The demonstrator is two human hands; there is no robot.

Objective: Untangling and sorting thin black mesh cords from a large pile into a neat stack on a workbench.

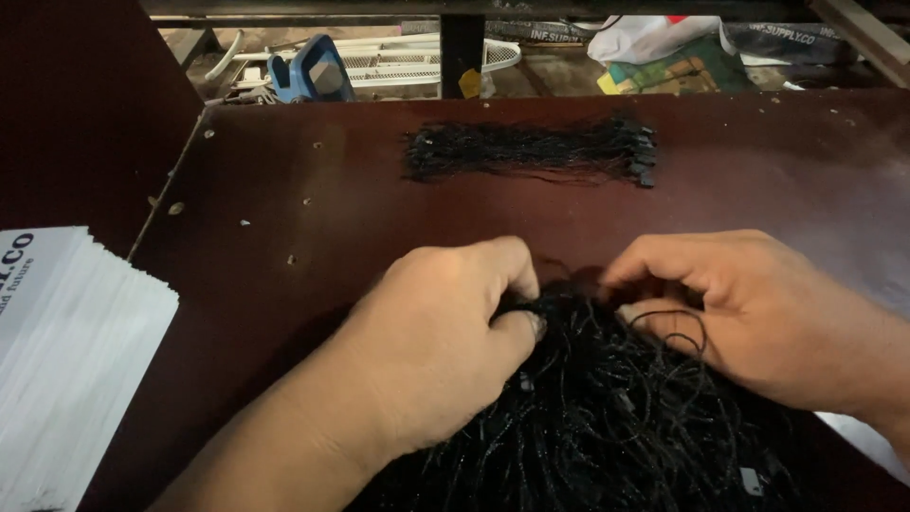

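- Dark reddish-brown tabletop (284, 313), scuffed, with a few pale specks and small holes scattered over its left half; light is dim and falls mostly on my hands.
- Far left: a stack of white printed cards (66, 360) sits at the table's edge, well apart from my hands.
- My left hand (427, 351) is clenched over the near heap of black strings (607, 417), thumb and forefinger pinching a few strands at the top of the heap.
- That heap lies right in front of me, between and under both hands, loops crossing every way.
- My right hand (749, 313) has its fingers curled into the same heap, one loop hooked by the fingertips; whether it truly grips or only rests there, I cannot tell.
- Risk: the strands look tangled, so a pull on one may drag several along and tighten a knot.
- Risk: black on dark wood in poor light, so a stray strand could go unseen.
- Farther back, centre: a tidy bundle of black strings (531, 152) laid straight, apart from the heap.
- Beyond the table's back edge, left to right: a blue object (308, 71), a white wire rack (417, 59), a white bag (645, 36).
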